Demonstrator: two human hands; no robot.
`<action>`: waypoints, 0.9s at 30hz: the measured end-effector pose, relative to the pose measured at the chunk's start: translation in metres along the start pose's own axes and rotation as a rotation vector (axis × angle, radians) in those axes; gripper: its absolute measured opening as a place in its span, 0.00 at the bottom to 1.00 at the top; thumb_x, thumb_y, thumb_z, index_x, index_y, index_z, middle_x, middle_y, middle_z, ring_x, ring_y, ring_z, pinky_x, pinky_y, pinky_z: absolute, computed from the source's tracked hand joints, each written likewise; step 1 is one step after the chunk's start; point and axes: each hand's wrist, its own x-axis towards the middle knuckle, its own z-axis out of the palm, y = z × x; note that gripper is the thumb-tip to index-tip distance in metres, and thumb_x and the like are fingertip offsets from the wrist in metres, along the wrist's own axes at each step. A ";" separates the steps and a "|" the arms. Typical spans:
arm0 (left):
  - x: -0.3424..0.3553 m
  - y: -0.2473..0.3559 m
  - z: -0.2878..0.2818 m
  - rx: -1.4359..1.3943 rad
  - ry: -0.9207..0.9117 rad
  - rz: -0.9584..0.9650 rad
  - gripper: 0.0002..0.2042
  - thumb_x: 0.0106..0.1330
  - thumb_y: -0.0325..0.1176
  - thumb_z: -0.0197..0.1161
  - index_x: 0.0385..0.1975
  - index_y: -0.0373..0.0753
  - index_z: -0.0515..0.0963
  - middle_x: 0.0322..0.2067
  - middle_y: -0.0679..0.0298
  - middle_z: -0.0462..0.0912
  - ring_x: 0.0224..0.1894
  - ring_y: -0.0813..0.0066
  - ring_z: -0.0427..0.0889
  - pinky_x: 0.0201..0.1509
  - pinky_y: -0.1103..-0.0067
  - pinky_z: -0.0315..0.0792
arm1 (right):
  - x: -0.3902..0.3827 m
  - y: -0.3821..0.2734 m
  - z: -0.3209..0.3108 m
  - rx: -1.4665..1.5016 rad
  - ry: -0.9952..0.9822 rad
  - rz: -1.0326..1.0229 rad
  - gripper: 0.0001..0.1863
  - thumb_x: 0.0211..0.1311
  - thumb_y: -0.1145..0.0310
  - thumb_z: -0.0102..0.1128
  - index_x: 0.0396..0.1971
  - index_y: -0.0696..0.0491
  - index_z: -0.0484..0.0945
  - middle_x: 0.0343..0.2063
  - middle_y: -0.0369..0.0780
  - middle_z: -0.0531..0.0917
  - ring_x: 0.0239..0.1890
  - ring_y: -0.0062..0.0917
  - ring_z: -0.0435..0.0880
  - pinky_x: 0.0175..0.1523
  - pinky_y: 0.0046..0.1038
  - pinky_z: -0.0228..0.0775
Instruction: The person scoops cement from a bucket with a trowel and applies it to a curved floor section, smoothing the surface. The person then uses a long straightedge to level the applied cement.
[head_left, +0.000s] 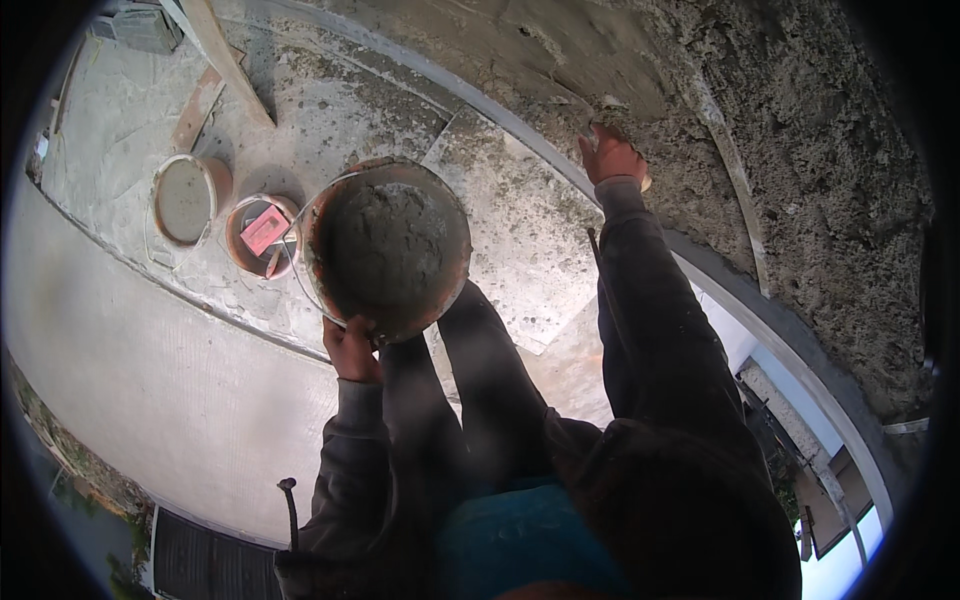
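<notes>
While left fingers (357,326) clasp the mortar bucket (458,240), I cannot tell whether right fingers (604,146) hold anything.

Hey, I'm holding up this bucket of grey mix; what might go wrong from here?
Only your left hand visibly grips the bucket, so it could tip or slip. If it does, the grey mix inside might spill toward your legs. Stepping forward and left, you may stumble on the other buckets standing there.
</notes>
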 end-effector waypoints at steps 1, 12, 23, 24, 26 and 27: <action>0.003 -0.001 -0.003 0.011 -0.004 -0.006 0.21 0.52 0.20 0.53 0.50 0.36 0.72 0.32 0.67 0.77 0.26 0.81 0.74 0.27 0.85 0.70 | 0.004 -0.010 -0.005 0.040 0.043 -0.007 0.20 0.60 0.49 0.59 0.50 0.40 0.77 0.48 0.36 0.80 0.49 0.33 0.81 0.50 0.39 0.75; 0.006 0.011 -0.006 0.044 -0.065 0.066 0.22 0.51 0.21 0.53 0.50 0.35 0.73 0.33 0.68 0.78 0.27 0.83 0.73 0.27 0.86 0.67 | -0.011 -0.073 -0.115 0.435 0.501 -0.091 0.20 0.57 0.48 0.64 0.42 0.46 0.82 0.40 0.37 0.84 0.39 0.37 0.85 0.41 0.36 0.77; 0.009 0.013 -0.006 -0.017 -0.133 0.096 0.23 0.53 0.20 0.52 0.52 0.33 0.71 0.37 0.66 0.78 0.34 0.80 0.75 0.37 0.83 0.70 | -0.063 -0.036 -0.155 0.451 0.833 -0.209 0.18 0.50 0.60 0.74 0.33 0.56 0.80 0.29 0.41 0.80 0.27 0.36 0.79 0.30 0.32 0.70; 0.013 0.012 -0.004 -0.013 -0.128 0.097 0.22 0.53 0.20 0.52 0.52 0.33 0.71 0.37 0.66 0.78 0.34 0.80 0.74 0.37 0.83 0.69 | -0.072 -0.035 -0.146 0.444 0.845 -0.245 0.17 0.49 0.61 0.75 0.32 0.56 0.79 0.28 0.42 0.79 0.25 0.35 0.78 0.29 0.32 0.69; 0.025 0.008 0.000 -0.009 -0.149 0.098 0.21 0.52 0.19 0.52 0.50 0.33 0.71 0.35 0.67 0.77 0.33 0.80 0.73 0.36 0.84 0.69 | -0.102 -0.037 -0.120 0.556 0.763 -0.365 0.18 0.48 0.62 0.75 0.30 0.58 0.78 0.27 0.44 0.77 0.24 0.34 0.76 0.27 0.34 0.67; 0.026 0.014 0.005 -0.005 -0.153 0.093 0.21 0.52 0.19 0.52 0.50 0.34 0.71 0.35 0.68 0.76 0.32 0.81 0.73 0.36 0.84 0.68 | -0.116 -0.037 -0.094 0.604 0.721 -0.465 0.18 0.48 0.62 0.75 0.29 0.59 0.78 0.27 0.46 0.77 0.25 0.35 0.77 0.28 0.33 0.68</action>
